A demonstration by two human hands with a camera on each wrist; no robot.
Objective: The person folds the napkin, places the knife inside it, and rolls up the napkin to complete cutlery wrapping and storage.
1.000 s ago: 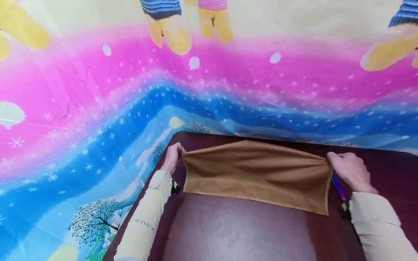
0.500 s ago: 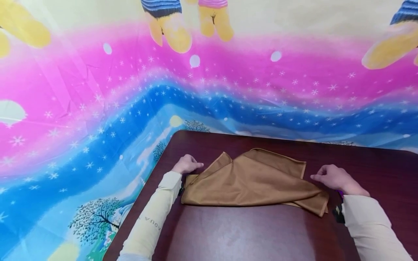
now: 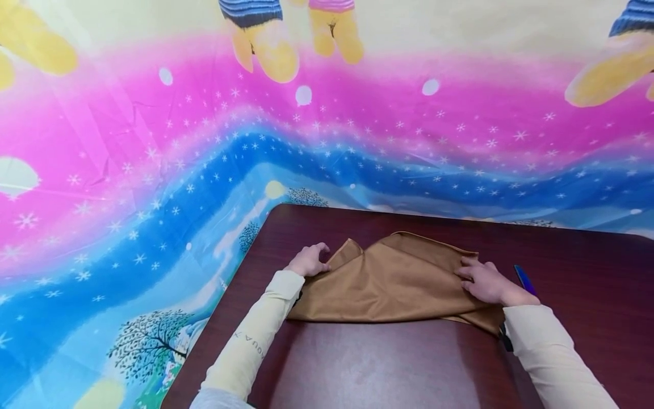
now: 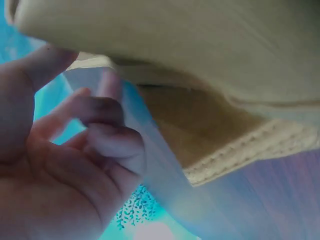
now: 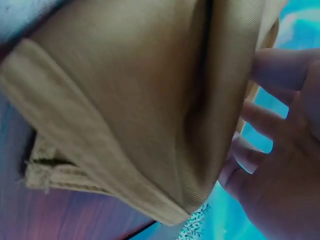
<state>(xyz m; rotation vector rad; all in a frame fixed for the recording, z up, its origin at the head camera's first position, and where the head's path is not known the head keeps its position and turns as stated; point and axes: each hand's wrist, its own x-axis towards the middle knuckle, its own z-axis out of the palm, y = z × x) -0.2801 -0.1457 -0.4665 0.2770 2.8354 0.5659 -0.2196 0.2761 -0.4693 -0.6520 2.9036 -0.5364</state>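
Observation:
A brown hemmed cloth (image 3: 398,284) lies crumpled on the dark red-brown table, its front edge folded under and one corner poking up at the left. My left hand (image 3: 308,261) is at its left end, fingers loosely bent. In the left wrist view that hand (image 4: 85,155) has its thumb by the cloth (image 4: 210,55) and nothing between thumb and fingers. On the right end of the cloth, my right hand (image 3: 485,282) rests with fingers spread. The right wrist view shows its fingertips (image 5: 240,117) touching the fabric (image 5: 130,90), partly hidden behind the fold.
The table (image 3: 378,363) has a rounded far-left corner. A thin blue-purple pointed object (image 3: 524,280) shows beyond my right wrist. A printed curtain (image 3: 357,136) with snowflakes hangs along the left and far edges of the table.
One second ago both hands held the cloth stretched by its upper corners. Both let go and the cloth dropped onto the table. The hands have since come inward to its ends.

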